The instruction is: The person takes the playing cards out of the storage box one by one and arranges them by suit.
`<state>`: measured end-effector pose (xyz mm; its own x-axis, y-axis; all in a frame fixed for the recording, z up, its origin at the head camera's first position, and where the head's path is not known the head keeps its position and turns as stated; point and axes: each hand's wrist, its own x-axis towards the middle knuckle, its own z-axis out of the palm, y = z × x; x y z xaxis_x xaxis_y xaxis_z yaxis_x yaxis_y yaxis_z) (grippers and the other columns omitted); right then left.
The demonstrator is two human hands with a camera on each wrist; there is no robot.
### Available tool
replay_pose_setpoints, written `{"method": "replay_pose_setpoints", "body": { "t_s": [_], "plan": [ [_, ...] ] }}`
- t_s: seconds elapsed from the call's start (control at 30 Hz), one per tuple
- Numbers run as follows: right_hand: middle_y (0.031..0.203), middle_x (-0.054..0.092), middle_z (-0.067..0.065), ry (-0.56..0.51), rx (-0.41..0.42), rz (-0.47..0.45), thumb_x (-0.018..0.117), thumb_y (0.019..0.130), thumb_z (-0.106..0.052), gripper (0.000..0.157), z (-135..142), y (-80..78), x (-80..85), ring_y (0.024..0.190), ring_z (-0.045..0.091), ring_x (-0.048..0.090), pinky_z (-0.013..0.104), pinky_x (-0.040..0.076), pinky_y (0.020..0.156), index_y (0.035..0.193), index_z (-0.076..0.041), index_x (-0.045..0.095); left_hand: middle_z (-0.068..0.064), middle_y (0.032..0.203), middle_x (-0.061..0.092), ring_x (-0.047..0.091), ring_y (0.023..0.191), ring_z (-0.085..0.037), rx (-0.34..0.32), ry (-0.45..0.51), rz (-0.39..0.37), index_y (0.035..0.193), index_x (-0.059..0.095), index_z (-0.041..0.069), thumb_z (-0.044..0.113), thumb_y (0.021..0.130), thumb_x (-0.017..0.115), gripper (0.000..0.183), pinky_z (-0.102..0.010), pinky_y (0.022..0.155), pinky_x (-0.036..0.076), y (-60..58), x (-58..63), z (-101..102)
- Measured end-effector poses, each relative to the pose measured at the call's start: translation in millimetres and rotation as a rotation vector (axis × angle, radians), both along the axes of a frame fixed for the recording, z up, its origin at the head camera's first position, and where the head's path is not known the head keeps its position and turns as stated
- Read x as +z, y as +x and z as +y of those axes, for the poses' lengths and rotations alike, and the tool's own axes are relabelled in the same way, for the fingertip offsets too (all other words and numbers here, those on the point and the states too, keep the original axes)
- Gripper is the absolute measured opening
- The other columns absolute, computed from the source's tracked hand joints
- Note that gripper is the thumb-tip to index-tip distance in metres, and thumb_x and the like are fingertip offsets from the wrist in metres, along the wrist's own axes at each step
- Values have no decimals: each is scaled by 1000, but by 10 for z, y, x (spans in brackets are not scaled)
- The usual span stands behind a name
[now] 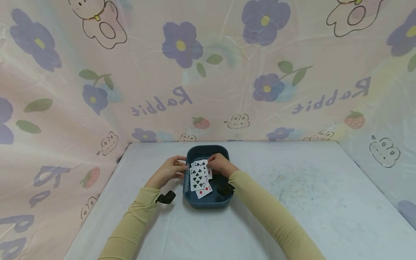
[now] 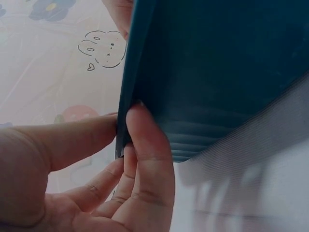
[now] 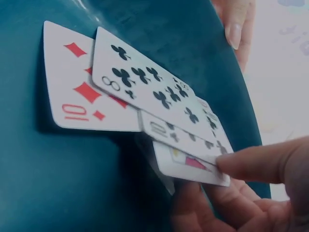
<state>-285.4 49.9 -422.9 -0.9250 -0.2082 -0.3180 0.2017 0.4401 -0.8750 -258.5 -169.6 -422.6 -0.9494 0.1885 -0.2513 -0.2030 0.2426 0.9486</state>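
In the head view a dark blue rectangular tub (image 1: 208,205) holds several playing cards. My left hand (image 1: 167,171) is at the tub's left side; the left wrist view shows its thumb and fingers pinching the tub's wall (image 2: 126,72). My right hand (image 1: 222,165) reaches inside and pinches the edge of some fanned cards between thumb and fingers. An eight of clubs (image 3: 145,82) lies uppermost, overlapping a ten of clubs (image 3: 161,129) and a ten of diamonds (image 3: 67,87). Below them a face card (image 3: 186,166) shows in part, right at my right thumb.
The tub stands on a white-covered table (image 1: 286,216), with greyish marks on its right part. A patterned curtain (image 1: 224,72) with flowers and rabbits hangs behind and on both sides. Black wrist mounts (image 1: 166,197) sit at both sleeve cuffs.
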Motion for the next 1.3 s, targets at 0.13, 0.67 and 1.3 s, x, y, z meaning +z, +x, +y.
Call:
{"method": "replay_pose_setpoints", "body": {
  "t_s": [0.13,0.67,1.3],
  "plan": [
    [80,58,5,23,8,16,58,92,-7,14,10,1,37,62,17,52,28,46,57,83,0,65,-15,104,58,61,85,-21,0,-4,2,135,46,2,4,91,64,48,-36,73,54,-4,-4,0],
    [115,64,12,65,-144,266,62,92,-15,23,-19,-26,49,101,23,58,35,48,83,108,-2,72,-15,105,58,61,87,-21,-10,10,-5,135,45,1,6,92,64,48,-37,74,53,-25,-29,-14],
    [103,64,15,-243,-88,190,58,95,-11,26,164,21,188,81,20,65,36,54,77,116,4,62,-17,107,58,62,90,-24,-1,6,-2,135,45,1,6,91,64,48,-35,73,53,-6,-21,-2]
  ]
}}
